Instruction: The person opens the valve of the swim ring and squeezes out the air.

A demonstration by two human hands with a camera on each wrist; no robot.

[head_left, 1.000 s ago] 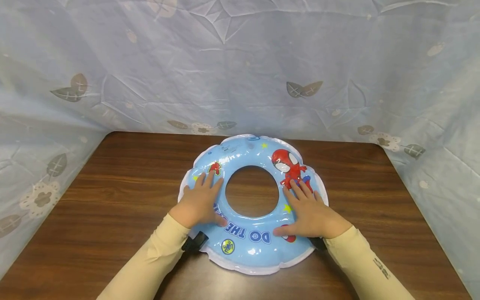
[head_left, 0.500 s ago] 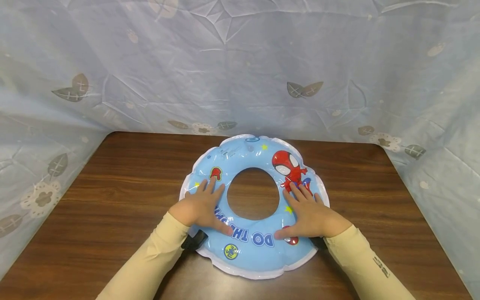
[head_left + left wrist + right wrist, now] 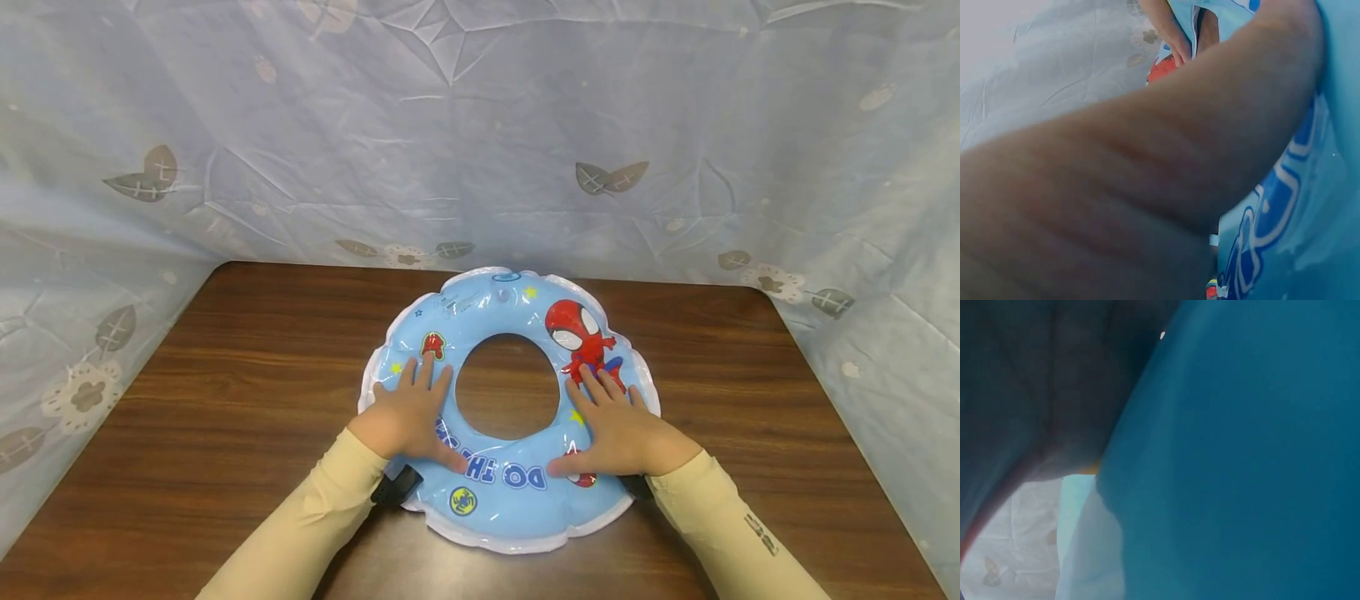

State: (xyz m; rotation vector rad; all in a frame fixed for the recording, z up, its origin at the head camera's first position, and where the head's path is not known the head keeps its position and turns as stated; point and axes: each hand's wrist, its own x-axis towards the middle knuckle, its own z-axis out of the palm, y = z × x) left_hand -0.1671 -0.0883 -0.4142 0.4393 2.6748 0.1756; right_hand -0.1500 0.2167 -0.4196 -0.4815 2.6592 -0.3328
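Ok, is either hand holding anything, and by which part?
Nothing is held: the left hand and right hand rest spread on opposite sides of the inflatable ring.

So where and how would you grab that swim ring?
Probably grip both sides of the swim ring, where the left hand and right hand rest, coming from outside. It lies flat on the table, and its open centre should leave room to hook the inner edge.

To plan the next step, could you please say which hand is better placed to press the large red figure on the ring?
Probably the right hand: its fingers overlap the red figure, while the left hand rests on the other side of the ring.
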